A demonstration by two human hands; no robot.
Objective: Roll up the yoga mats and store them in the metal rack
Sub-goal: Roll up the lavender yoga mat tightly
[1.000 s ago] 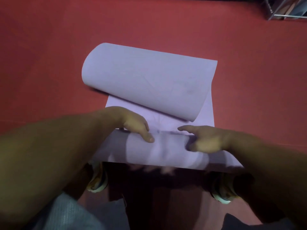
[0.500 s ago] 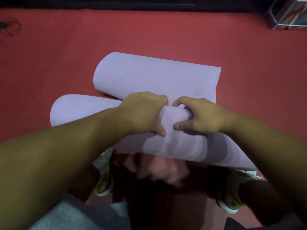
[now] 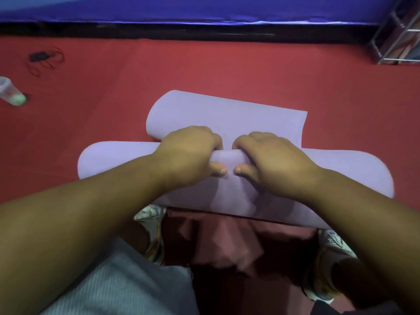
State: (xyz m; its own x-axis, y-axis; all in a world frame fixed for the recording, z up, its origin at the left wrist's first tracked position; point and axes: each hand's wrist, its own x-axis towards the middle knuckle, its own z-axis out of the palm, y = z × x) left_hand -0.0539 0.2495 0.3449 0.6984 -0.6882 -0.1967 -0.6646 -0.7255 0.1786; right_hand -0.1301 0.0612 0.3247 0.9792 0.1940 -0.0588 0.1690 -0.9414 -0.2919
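A lavender yoga mat (image 3: 227, 114) lies on the red floor in front of me, its far end curled over towards me. The near end is rolled into a loose tube that spreads out to both sides. My left hand (image 3: 191, 153) and my right hand (image 3: 270, 158) sit side by side on the middle of that roll, fingers curled over its top and thumbs pressed on its near side. The metal rack (image 3: 395, 39) stands at the far right corner, only partly in view.
A clear plastic cup (image 3: 11, 92) lies on its side at the far left. A small black object with thin cords (image 3: 43, 57) sits behind it. A blue padded wall (image 3: 181, 7) borders the floor at the back. My shoes (image 3: 152, 230) stand below the mat.
My hands went from flat on the mat's near edge to gripping a rolled tube, which has grown and moved away from me. The view has tilted up, showing the wall and cup.
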